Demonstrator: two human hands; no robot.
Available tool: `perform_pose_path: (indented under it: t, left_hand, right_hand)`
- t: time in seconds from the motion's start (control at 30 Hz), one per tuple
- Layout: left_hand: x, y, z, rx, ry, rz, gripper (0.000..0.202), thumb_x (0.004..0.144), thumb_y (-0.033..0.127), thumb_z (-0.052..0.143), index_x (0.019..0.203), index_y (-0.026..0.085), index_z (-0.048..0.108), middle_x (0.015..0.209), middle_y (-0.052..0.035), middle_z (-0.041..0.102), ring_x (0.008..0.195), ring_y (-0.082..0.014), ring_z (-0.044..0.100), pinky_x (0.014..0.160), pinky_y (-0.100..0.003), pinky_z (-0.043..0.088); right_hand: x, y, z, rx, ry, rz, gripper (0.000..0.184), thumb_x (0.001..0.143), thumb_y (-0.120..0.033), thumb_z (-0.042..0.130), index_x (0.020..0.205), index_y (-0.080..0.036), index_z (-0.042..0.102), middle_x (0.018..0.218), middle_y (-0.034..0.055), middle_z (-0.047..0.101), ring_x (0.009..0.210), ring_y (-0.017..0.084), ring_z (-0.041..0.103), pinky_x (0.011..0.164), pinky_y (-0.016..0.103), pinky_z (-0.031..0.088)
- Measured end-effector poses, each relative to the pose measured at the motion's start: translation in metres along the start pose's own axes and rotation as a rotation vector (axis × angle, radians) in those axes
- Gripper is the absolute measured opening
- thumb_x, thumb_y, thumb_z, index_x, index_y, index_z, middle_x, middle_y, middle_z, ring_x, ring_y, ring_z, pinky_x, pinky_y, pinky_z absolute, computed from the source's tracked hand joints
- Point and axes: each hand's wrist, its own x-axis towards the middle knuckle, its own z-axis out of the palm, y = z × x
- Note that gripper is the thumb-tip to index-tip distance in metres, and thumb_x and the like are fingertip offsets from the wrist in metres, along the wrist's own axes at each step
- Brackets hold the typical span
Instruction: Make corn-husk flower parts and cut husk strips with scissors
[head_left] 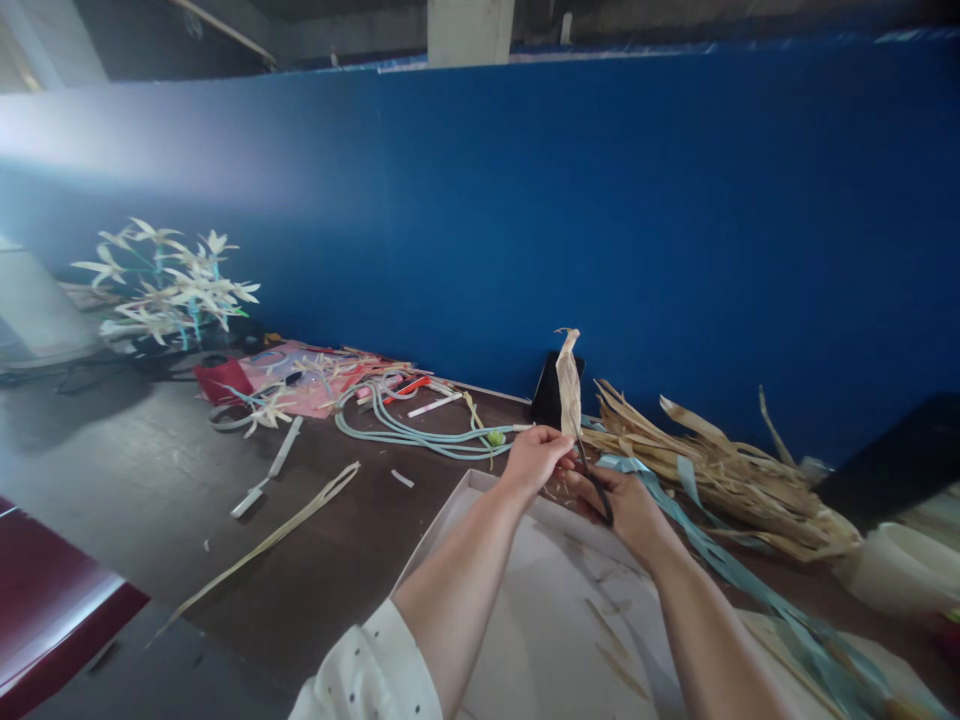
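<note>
My left hand pinches the lower end of a dried beige leaf strip and holds it upright over the table. My right hand is closed on black-handled scissors, whose blades meet the base of the strip just right of my left fingers. Both hands hover above the far edge of a shallow white cardboard tray.
A pile of dried husk leaves and pale blue ribbon strips lie to the right. Left are coiled teal cords, a long loose leaf strip, pink paper and a bunch of handmade leaf flowers. A blue wall stands behind.
</note>
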Motion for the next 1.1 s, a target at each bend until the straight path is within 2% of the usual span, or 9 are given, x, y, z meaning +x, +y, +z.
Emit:
perform_pose_path:
  t: [0.17,0.27,0.37,0.47,0.57,0.73,0.93,1.1]
  left_hand:
    - [-0.002,0.003,-0.002,0.037,-0.013,-0.003,0.018,0.072,0.029,0.066,0.070,0.013,0.058,0.067,-0.0039,0.063,0.053,-0.0081,0.057,0.045,-0.016,0.042]
    - [-0.003,0.005,-0.005,0.036,-0.020,-0.002,0.024,0.071,0.036,0.067,0.072,0.013,0.059,0.068,-0.0037,0.063,0.054,-0.0085,0.057,0.045,-0.016,0.043]
    - [0.000,0.004,-0.009,0.018,0.029,0.029,0.031,0.071,0.044,0.066,0.071,0.014,0.058,0.064,-0.0013,0.059,0.050,-0.0074,0.054,0.047,-0.018,0.044]
    - [0.006,-0.001,-0.012,0.033,0.096,0.070,0.028,0.071,0.042,0.066,0.074,0.014,0.059,0.060,0.0009,0.057,0.047,-0.0068,0.051,0.048,-0.019,0.045]
    - [0.009,-0.004,-0.012,0.076,0.124,0.088,0.022,0.071,0.035,0.067,0.074,0.014,0.060,0.059,0.0011,0.057,0.048,-0.0071,0.052,0.049,-0.019,0.044]
    - [0.005,0.000,-0.009,0.101,0.091,0.058,0.020,0.071,0.032,0.066,0.072,0.013,0.060,0.058,0.0003,0.059,0.045,-0.0075,0.053,0.046,-0.018,0.042]
    - [0.004,0.000,-0.009,0.087,0.080,0.053,0.019,0.072,0.031,0.066,0.072,0.013,0.060,0.056,0.0003,0.058,0.045,-0.0069,0.053,0.046,-0.017,0.042]
    - [0.006,-0.002,-0.010,0.082,0.069,0.078,0.020,0.072,0.032,0.066,0.072,0.013,0.060,0.056,-0.0001,0.059,0.046,-0.0069,0.053,0.047,-0.017,0.042]
  right_hand:
    - [0.001,0.001,0.000,0.021,0.003,0.009,0.035,0.073,-0.051,0.061,0.066,-0.017,0.066,0.048,-0.0014,0.051,0.046,0.012,0.041,0.045,0.024,0.032]
    - [0.002,0.005,-0.001,0.049,0.001,0.037,0.034,0.072,-0.049,0.062,0.079,-0.017,0.070,0.049,-0.0016,0.052,0.045,0.012,0.041,0.045,0.024,0.032]
    - [0.003,0.011,0.000,0.093,-0.017,0.042,0.039,0.072,-0.045,0.063,0.097,-0.016,0.070,0.050,-0.0020,0.053,0.045,0.012,0.042,0.045,0.025,0.032]
    - [0.004,0.015,0.000,0.083,-0.066,0.010,0.042,0.074,-0.042,0.063,0.105,-0.014,0.068,0.052,-0.0015,0.053,0.046,0.012,0.043,0.046,0.025,0.033]
    - [0.004,0.016,0.000,0.044,-0.079,-0.010,0.042,0.075,-0.043,0.062,0.106,-0.015,0.068,0.053,-0.0015,0.055,0.047,0.012,0.044,0.048,0.025,0.034]
    - [0.002,0.015,0.000,0.011,-0.044,-0.007,0.041,0.075,-0.047,0.060,0.101,-0.017,0.069,0.055,-0.0010,0.058,0.048,0.012,0.046,0.049,0.024,0.036]
    - [0.001,0.009,-0.002,-0.012,-0.054,-0.001,0.036,0.075,-0.047,0.060,0.089,-0.015,0.070,0.053,-0.0009,0.056,0.048,0.012,0.046,0.049,0.024,0.036]
    - [0.002,0.009,-0.001,0.031,-0.042,0.010,0.039,0.074,-0.047,0.062,0.097,-0.016,0.070,0.051,-0.0019,0.054,0.046,0.013,0.044,0.047,0.025,0.036]
